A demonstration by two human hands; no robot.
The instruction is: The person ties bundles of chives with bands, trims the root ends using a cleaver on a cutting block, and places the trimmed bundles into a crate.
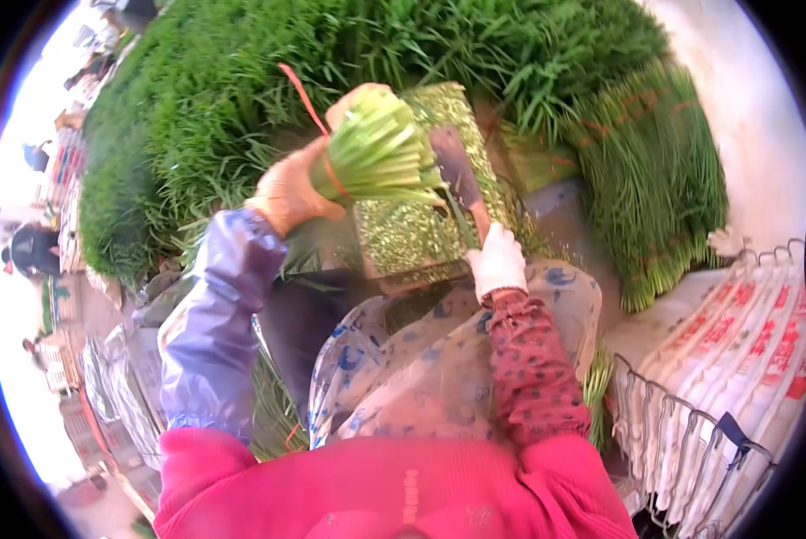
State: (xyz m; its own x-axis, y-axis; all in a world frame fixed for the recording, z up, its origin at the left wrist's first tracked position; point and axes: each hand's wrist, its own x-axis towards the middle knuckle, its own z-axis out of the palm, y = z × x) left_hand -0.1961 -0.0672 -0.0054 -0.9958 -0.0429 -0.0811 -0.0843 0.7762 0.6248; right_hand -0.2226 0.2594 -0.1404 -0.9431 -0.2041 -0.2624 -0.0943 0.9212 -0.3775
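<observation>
Far left there's a person in dark clothes, then a huge heap of leafy greens curving round the top of the work spot. The left hand is wrapped partway round a fat chive bundle, thumb and fingers spread by its bulk, pale cut ends facing the board. An orange band cinches it, and a loose red strip sticks up beside it. The bundle's held above the left part of a chopping board covered in green bits. Right hand, in a white glove, has its fingers closed round the wooden handle of a broad knife, blade over the board. Further right: banded chives, then red-printed white bags on a wire rack.
</observation>
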